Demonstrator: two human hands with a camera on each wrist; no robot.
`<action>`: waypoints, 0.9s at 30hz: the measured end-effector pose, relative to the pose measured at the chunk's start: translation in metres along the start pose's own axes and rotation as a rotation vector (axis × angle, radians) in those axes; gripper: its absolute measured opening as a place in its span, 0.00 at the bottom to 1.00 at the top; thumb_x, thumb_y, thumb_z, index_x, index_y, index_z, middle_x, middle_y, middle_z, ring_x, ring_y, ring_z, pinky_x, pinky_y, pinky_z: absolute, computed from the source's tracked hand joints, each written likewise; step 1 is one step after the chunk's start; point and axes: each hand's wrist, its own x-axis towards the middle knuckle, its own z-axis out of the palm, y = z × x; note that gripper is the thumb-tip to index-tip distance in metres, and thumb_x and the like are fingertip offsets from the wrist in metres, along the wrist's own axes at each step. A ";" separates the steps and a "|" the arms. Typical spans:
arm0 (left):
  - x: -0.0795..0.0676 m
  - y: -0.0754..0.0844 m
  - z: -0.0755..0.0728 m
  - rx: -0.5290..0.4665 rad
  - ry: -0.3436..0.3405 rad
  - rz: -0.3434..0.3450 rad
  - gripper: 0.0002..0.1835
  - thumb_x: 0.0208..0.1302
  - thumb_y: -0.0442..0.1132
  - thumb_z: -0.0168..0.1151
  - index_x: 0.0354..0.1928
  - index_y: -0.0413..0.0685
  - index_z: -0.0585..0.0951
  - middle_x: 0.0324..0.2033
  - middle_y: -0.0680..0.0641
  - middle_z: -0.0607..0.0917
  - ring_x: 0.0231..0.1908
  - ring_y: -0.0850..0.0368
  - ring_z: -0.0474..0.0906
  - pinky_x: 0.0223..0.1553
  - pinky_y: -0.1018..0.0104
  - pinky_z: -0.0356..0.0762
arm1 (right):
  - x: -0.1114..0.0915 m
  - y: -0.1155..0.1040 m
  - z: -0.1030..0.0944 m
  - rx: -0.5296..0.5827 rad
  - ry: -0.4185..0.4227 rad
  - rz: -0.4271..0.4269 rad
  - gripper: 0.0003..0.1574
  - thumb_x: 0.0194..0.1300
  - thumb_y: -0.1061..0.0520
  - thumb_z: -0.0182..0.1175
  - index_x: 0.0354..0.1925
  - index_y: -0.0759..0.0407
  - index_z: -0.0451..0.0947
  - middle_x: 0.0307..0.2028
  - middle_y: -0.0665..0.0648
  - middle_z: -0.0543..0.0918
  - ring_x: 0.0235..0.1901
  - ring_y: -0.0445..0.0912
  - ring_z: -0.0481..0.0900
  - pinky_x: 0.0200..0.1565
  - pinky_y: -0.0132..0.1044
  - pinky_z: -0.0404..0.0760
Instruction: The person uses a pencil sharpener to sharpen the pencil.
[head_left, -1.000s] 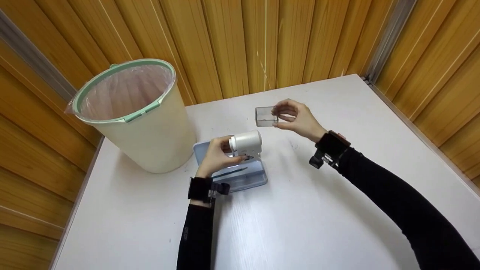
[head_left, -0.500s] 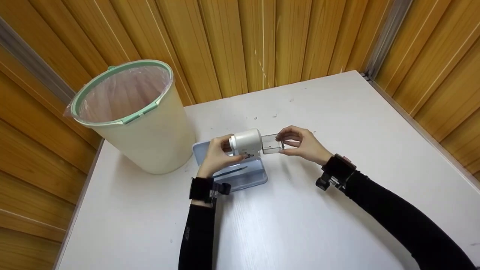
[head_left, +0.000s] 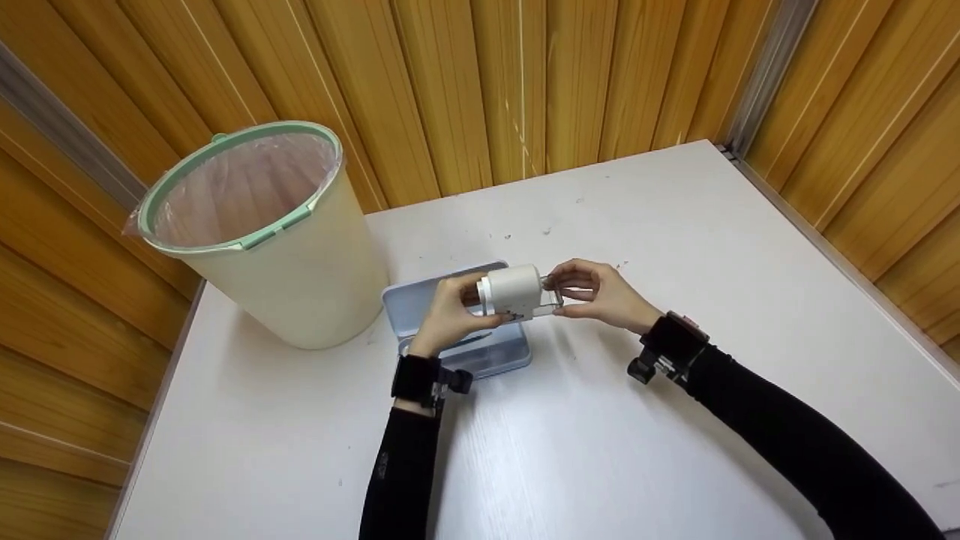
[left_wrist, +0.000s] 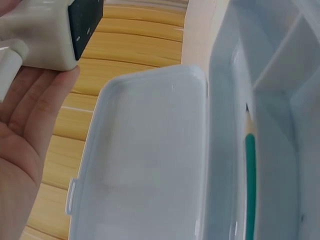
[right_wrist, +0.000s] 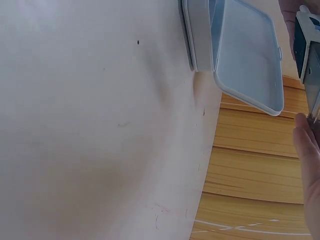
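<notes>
My left hand point(head_left: 457, 315) grips a white pencil sharpener point(head_left: 514, 289) above the pencil case, thumb in front and fingers behind. With thumb and fingertips, my right hand point(head_left: 600, 296) pinches the clear shavings drawer point(head_left: 553, 303), which sits partly inside the sharpener's right end. In the right wrist view the transparent drawer point(right_wrist: 313, 82) shows between the sharpener body and my fingers. Below lies the light blue pencil case point(head_left: 510, 361) with its lid raised. A sharpened green pencil point(left_wrist: 250, 185) rests in the case's long compartment; my left hand partly covers the case in the head view.
A cream bucket point(head_left: 300, 292) with a green rim and a clear plastic liner stands on the white table point(head_left: 600, 435), left of the case. Wood-patterned panels point(head_left: 495, 90) rise behind the table and at both sides. Small dark specks lie beyond my hands.
My right hand has brought the clear drawer down to the sharpener's end, then pushed it left, mostly inside. The left hand has shifted slightly right with the sharpener, uncovering more of the lid.
</notes>
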 end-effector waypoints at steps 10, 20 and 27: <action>0.003 0.002 0.010 -0.015 -0.019 0.016 0.30 0.48 0.32 0.77 0.56 0.36 0.80 0.48 0.38 0.86 0.47 0.47 0.85 0.51 0.65 0.82 | 0.002 0.000 0.002 0.024 -0.030 0.008 0.36 0.49 0.73 0.71 0.56 0.74 0.71 0.50 0.58 0.83 0.50 0.40 0.83 0.56 0.34 0.80; 0.005 0.008 0.020 -0.051 -0.027 0.018 0.27 0.48 0.28 0.75 0.53 0.34 0.81 0.47 0.37 0.86 0.47 0.45 0.86 0.50 0.56 0.84 | 0.002 -0.003 0.007 -0.030 -0.058 0.010 0.35 0.50 0.72 0.71 0.57 0.75 0.70 0.54 0.69 0.80 0.52 0.44 0.83 0.56 0.37 0.81; 0.001 0.024 0.017 -0.024 -0.013 0.003 0.26 0.46 0.25 0.74 0.52 0.30 0.80 0.45 0.34 0.86 0.45 0.43 0.86 0.48 0.62 0.84 | 0.003 -0.014 0.007 -0.179 -0.081 -0.033 0.40 0.49 0.68 0.74 0.60 0.67 0.71 0.59 0.64 0.77 0.63 0.59 0.75 0.62 0.42 0.76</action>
